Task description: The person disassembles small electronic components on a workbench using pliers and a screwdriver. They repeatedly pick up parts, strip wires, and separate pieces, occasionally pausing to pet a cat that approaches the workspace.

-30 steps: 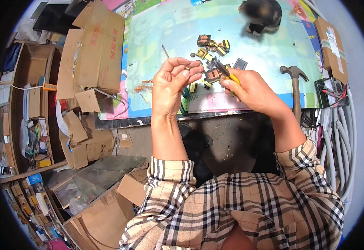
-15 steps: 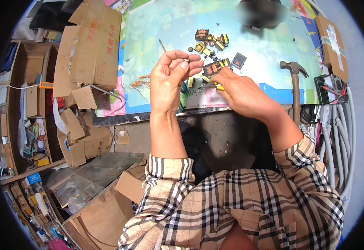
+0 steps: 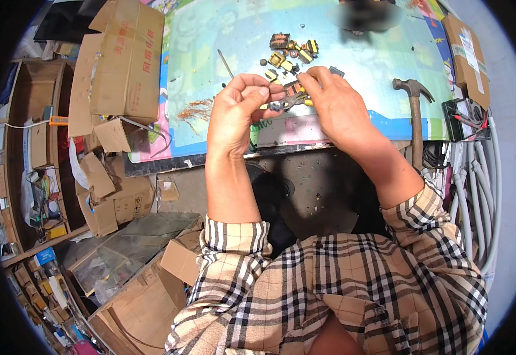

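My right hand (image 3: pixel 339 107) is closed round pliers (image 3: pixel 296 102) with yellow handles. The metal jaws of the pliers point left, toward the fingers of my left hand (image 3: pixel 237 112). My left hand is curled with thumb and fingertips together around something small, mostly hidden, at the tips of the jaws. Beyond the hands lie several small transformers (image 3: pixel 280 40) and coils with yellow tape and copper windings. One more with orange-brown windings (image 3: pixel 295 89) lies partly hidden between my hands. A thin metal rod (image 3: pixel 225 62) stretches past my left fingers.
A hammer (image 3: pixel 415 103) lies on the right of the table (image 3: pixel 210 35), beside a black tray with red leads (image 3: pixel 468 118). Tangled copper wire (image 3: pixel 196 111) is left of my left hand. A large cardboard box (image 3: pixel 126 65) stands at the left edge. Grey pipes (image 3: pixel 474 195) are at right.
My right hand has come up and brought the pliers' jaws to my left fingertips. My left hand has shifted slightly, and the whole view has moved a little.
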The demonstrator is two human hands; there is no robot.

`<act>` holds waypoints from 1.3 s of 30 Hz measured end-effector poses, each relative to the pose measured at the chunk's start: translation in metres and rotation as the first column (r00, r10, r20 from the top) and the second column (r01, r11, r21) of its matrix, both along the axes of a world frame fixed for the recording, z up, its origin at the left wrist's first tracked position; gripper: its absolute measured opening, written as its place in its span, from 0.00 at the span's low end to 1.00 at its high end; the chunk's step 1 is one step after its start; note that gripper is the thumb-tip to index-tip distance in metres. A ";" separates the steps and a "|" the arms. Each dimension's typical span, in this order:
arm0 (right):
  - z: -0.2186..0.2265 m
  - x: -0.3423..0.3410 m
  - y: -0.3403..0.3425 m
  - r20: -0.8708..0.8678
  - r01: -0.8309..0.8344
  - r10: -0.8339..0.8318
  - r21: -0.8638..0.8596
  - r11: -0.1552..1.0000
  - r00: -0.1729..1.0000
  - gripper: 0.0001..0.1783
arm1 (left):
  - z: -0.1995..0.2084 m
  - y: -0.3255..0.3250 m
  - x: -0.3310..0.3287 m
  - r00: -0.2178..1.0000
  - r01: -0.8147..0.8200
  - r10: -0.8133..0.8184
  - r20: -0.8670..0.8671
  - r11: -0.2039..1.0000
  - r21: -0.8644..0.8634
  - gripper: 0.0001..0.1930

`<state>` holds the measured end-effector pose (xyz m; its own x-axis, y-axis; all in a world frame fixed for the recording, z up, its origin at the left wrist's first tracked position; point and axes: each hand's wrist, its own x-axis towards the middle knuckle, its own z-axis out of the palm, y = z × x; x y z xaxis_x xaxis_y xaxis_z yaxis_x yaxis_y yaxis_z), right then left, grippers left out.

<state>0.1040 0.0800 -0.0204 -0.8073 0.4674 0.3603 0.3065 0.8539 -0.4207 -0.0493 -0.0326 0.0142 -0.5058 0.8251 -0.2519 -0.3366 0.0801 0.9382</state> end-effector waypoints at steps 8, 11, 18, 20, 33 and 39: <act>0.004 0.010 0.022 -0.036 0.127 -0.136 -0.192 0.973 0.990 0.15 | 0.027 -0.019 0.005 0.898 0.435 -0.436 -0.053 0.900 -0.018 0.08; 0.011 0.009 0.016 -0.062 0.068 -0.090 -0.294 0.953 0.994 0.12 | 0.018 -0.014 0.001 0.968 0.225 -0.221 -0.116 0.974 0.021 0.07; 0.024 0.007 0.006 -0.053 -0.044 0.024 -0.428 0.903 0.998 0.11 | 0.015 -0.007 0.002 0.997 0.028 -0.024 -0.071 0.998 0.051 0.12; 0.021 0.006 0.003 -0.069 -0.066 0.042 -0.390 0.918 0.997 0.12 | 0.016 -0.004 0.003 0.998 0.012 -0.010 -0.058 0.999 0.051 0.13; 0.015 0.000 -0.009 -0.010 0.061 -0.065 -0.250 0.966 0.998 0.14 | 0.010 0.003 0.011 0.999 -0.033 0.035 -0.029 0.996 0.088 0.10; 0.019 0.000 -0.012 0.086 0.106 -0.092 -0.167 0.980 0.992 0.15 | 0.008 0.008 0.018 0.996 -0.045 0.052 -0.075 0.995 0.094 0.09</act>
